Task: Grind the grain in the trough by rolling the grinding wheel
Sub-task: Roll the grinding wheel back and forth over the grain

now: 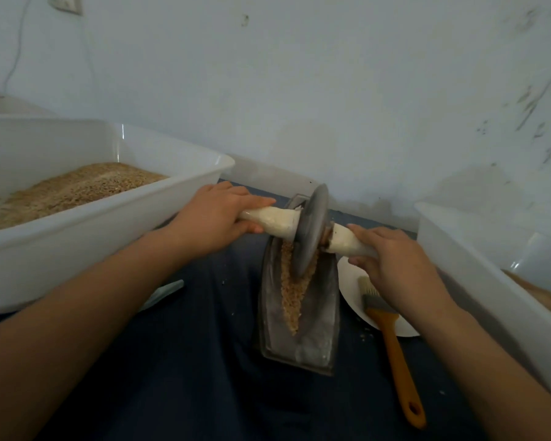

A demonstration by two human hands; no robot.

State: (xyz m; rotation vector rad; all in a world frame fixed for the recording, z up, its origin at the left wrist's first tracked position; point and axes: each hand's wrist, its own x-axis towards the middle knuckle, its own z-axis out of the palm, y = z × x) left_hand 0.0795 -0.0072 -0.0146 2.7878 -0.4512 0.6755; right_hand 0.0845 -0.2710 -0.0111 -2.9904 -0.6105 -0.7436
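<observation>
at centre on the dark cloth we have the trough (299,338) with grain (295,300) along its groove; grinding wheel (309,230) stands on edge in its far end. our left hand (213,218) and right hand (392,262) each grip a white axle handle; brush (392,342) lies just right.

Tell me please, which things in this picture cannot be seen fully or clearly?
All in the head view:
- Far end of the trough: hidden behind the grinding wheel.
- Wheel's lower rim: sunk in the grain, contact unseen.
- Handle ends: covered by the left hand and right hand.
- Right tub: cut by the frame edge, contents barely visible.
- Brush bristles: partly behind the right hand.
</observation>
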